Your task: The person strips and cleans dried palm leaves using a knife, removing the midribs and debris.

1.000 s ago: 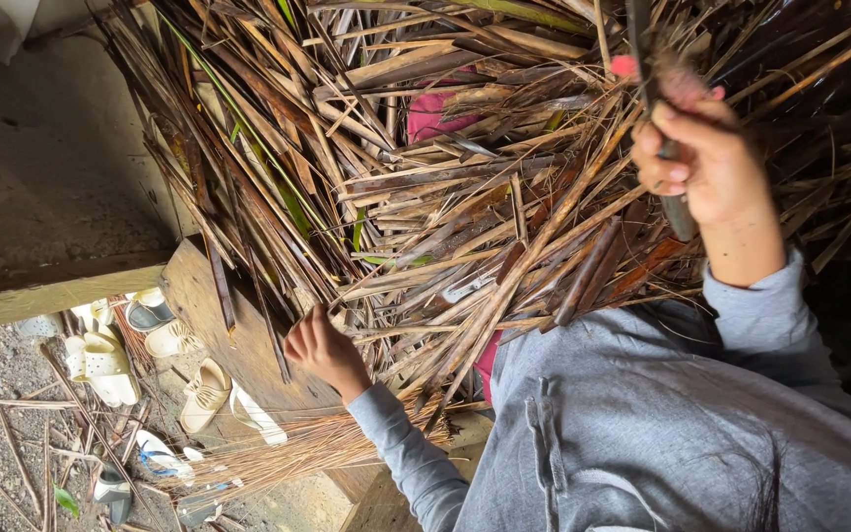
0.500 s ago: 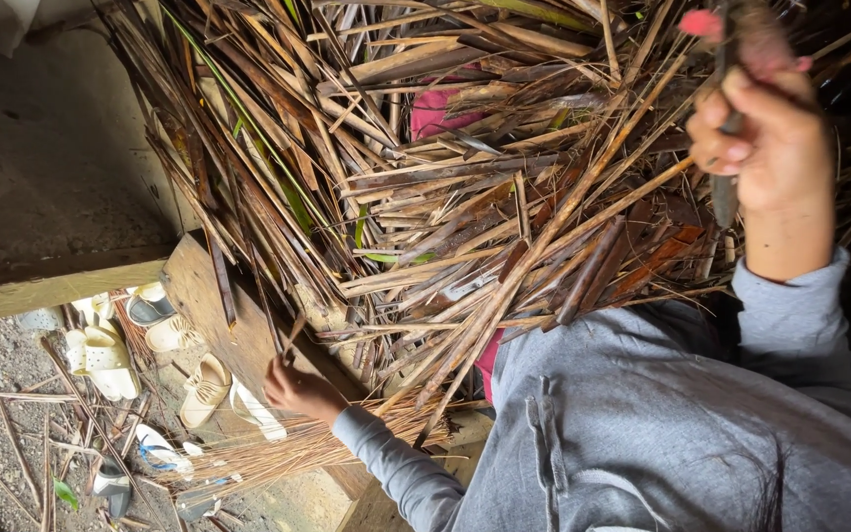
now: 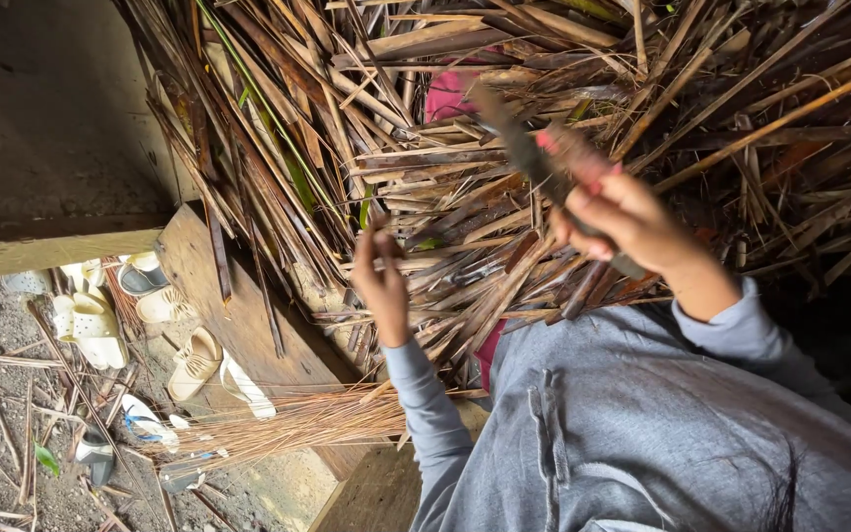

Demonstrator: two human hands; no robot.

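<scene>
Knife (image 3: pixel 529 158) clasped in right hand (image 3: pixel 622 219) fingers — blade protruding.

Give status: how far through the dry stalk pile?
Done: a thin bundle of straw-coloured strips lies on the plank. In hand: right hand grips a dark tool; left hand reaches into the stalk pile. Left: most of that tangled pile looks unsorted.

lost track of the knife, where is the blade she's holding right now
In the head view the dark knife is right of centre, gripped by the right hand, its blade angled up-left over the pile of dry split stalks, near a pink patch.
</scene>
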